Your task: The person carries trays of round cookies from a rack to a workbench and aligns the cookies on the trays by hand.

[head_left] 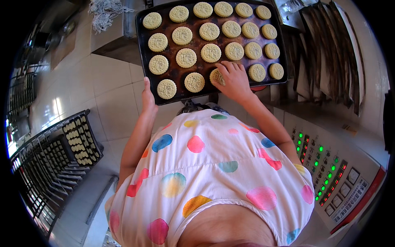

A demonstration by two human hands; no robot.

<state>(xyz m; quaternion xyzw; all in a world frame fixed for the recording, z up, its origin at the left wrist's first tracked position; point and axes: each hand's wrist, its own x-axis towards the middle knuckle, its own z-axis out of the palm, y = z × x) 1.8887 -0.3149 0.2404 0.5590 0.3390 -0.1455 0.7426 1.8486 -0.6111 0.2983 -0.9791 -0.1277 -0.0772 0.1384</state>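
A dark baking tray in front of my body carries rows of round, pale yellow mooncakes with fluted rims and stamped tops. At the tray's near left corner is my left hand, its thumb up along the side; the other fingers are hidden beneath, and it grips the tray. My right hand reaches over the near edge. Its thumb and fingers close around a mooncake in the nearest row, covering its right part. That mooncake still sits at tray level.
To the right stand a control panel with green and red lights and, farther off, several dark upright sheets. A rack of filled trays is at the left. White strands lie on a metal surface at the back left.
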